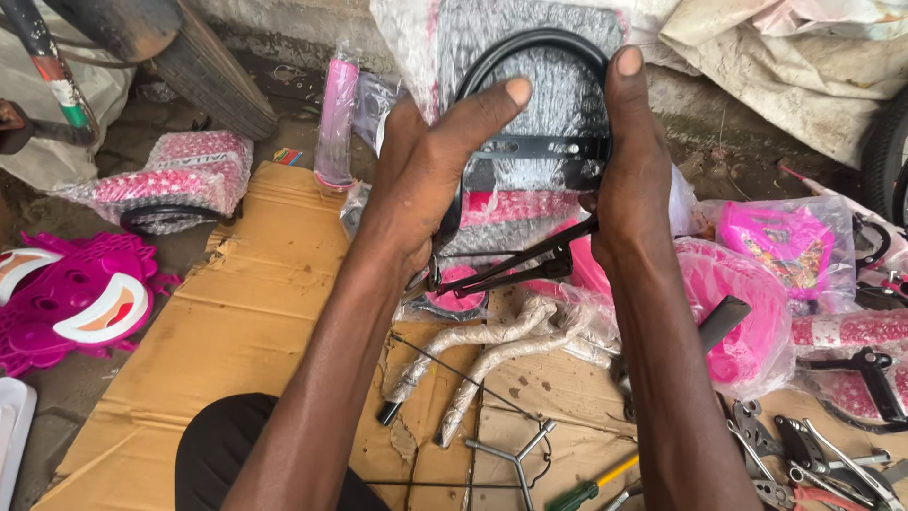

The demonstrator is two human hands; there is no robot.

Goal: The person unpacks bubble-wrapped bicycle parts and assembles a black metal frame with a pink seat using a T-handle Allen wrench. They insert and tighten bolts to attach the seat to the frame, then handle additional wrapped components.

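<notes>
Both hands, the left hand [426, 170] and the right hand [629, 180], are closed around a black curved mudguard [530, 57]. They hold it up off the cardboard [236, 322], one on each side, so it stays steady.

Soft, even daylight fills the scene, bright with only faint shadows under the arms on the cardboard [236, 322]. Small glints show on the plastic wrapping [757, 312]. The picture is sharp in the middle, with slight stretching and softness toward the edges.

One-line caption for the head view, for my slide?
Both hands, left hand and right hand, hold a black curved frame above cardboard strewn with wrapped pink parts and tools.
</notes>
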